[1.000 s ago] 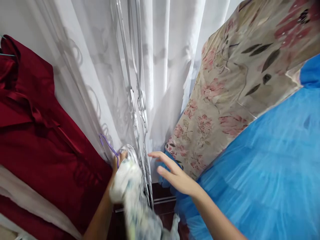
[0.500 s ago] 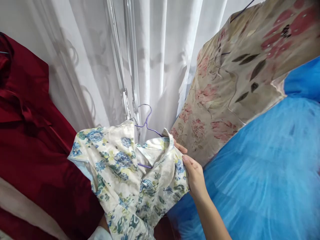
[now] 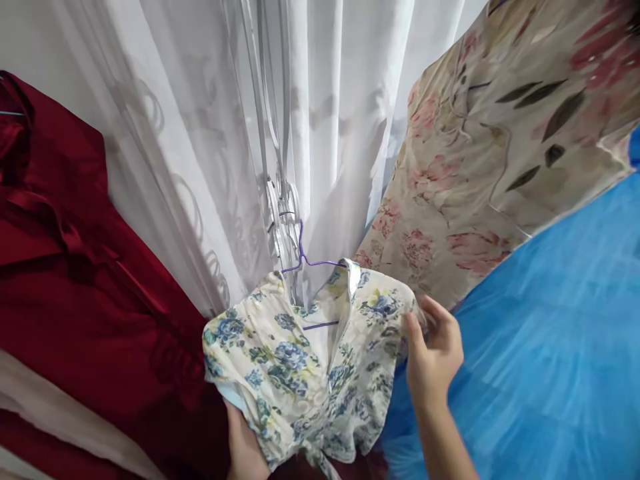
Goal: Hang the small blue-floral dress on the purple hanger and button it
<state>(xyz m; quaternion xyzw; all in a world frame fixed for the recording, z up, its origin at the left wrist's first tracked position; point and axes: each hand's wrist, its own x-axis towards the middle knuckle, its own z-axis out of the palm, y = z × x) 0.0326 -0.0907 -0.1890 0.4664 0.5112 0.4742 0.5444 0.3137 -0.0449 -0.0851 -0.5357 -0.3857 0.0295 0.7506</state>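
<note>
A white blouse (image 3: pixel 280 387) with blue flowers and green leaves hangs in front of me on a thin purple wire hanger (image 3: pixel 301 259). Its V neckline lies open, and a tie dangles from its gathered lower edge. At the sleeve on the right, my right hand (image 3: pixel 436 353) pinches the cloth between thumb and fingers. My left hand (image 3: pixel 244 443) is against the blouse's left side, below the pale blue sleeve lining; the cloth hides its fingers. White looped hangers (image 3: pixel 285 213) hang where the purple hook is.
White curtains (image 3: pixel 320 133) cover the back. A dark red garment (image 3: pixel 100 300) hangs at the left. At the right hang a beige floral dress (image 3: pixel 440 200) and a bright blue gauzy dress (image 3: pixel 550 347), both close to my right arm.
The blouse has shifted right and its shoulders are spread wider. My right hand has moved right, from near the collar to the sleeve. More of my left hand shows at the blouse's left side.
</note>
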